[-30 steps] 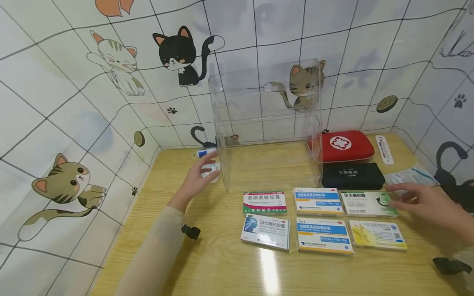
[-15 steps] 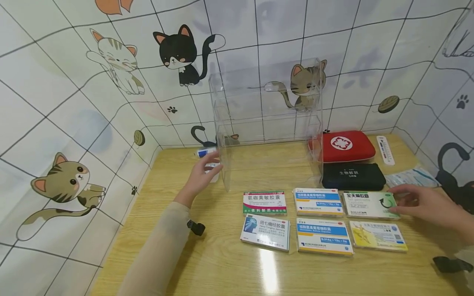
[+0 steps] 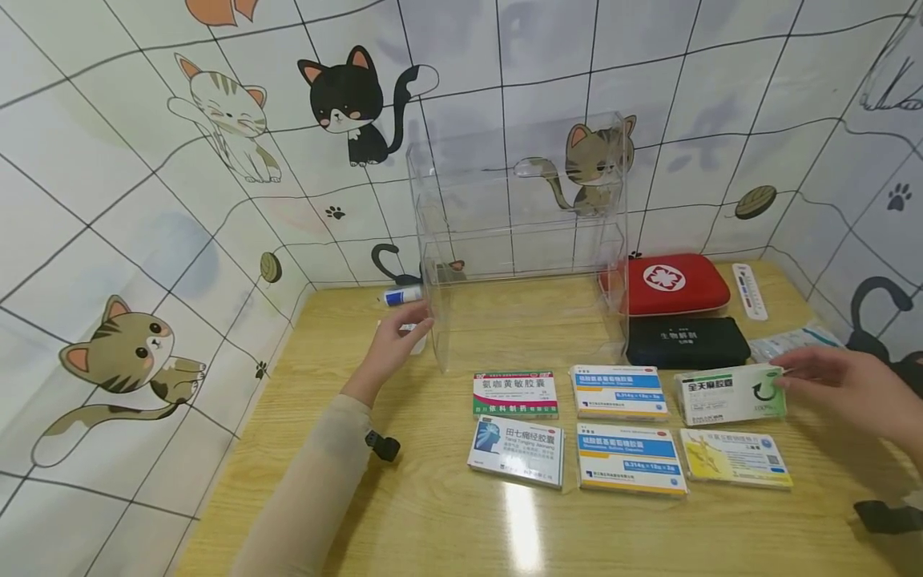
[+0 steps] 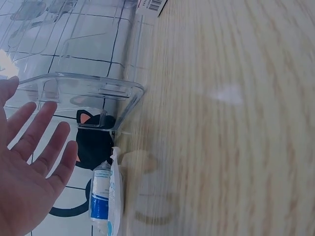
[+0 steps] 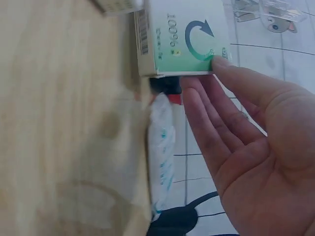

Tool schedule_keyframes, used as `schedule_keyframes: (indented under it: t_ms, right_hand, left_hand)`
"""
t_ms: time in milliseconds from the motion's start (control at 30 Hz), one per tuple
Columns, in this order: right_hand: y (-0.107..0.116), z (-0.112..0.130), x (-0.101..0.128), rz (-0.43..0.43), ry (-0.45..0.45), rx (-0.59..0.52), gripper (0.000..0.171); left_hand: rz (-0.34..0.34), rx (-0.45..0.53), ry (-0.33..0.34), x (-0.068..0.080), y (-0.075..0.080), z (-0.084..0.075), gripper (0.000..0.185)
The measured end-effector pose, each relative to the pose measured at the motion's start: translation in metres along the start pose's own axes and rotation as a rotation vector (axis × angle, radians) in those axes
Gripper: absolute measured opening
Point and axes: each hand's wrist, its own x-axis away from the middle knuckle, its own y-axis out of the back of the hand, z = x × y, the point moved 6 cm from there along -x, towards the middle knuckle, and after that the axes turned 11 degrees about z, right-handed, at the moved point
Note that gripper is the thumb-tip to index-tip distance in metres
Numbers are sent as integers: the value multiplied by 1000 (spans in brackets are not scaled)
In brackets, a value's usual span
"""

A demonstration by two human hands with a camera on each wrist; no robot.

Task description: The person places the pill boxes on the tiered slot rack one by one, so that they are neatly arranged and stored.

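A person's right hand (image 3: 840, 389) pinches a green-and-white capsule carton (image 3: 731, 395) by its right end, the thumb on the printed face and the other fingers behind. The carton is tilted at the right of two rows of medicine cartons, just in front of a black zippered case (image 3: 687, 343) (white Chinese characters on its lid) and behind a yellow-and-white carton (image 3: 736, 459). Its held end looks raised; whether the far end touches the wooden table (image 3: 447, 513) cannot be told.

The carton is probably light and fairly stiff, its smooth surface perhaps a little slippery, its thin walls likely to dent under a hard squeeze. A gentle pinch at the short end, or along both narrow edges, should suit it.

The right arm enters from the right edge, the hand pointing inward, palm in view of its wrist camera. The left forearm, in a beige sleeve, slants up from the bottom. The left hand (image 3: 385, 349) grasps nothing, fingers spread beside the left wall of a clear plastic display rack (image 3: 519, 277); contact is uncertain. A blue-and-white tube (image 3: 401, 296) lies just beyond it.
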Motion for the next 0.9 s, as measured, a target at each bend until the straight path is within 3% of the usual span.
schedule_keyframes:
  t_ms: [267, 533, 700, 900]
  right_hand:
    - [25, 37, 2, -166, 13, -68, 36]
    - [51, 124, -9, -305, 75, -155, 40]
    - [71, 175, -29, -343, 50, -225, 50]
    - [89, 227, -57, -399, 128, -366, 45]
  left_hand:
    - [0, 14, -7, 0, 0, -1, 45]
    - [-5, 22, 12, -2, 2, 1, 43]
    - [-2, 42, 21, -2, 2, 2, 33]
    - [22, 56, 33, -1, 0, 5, 33]
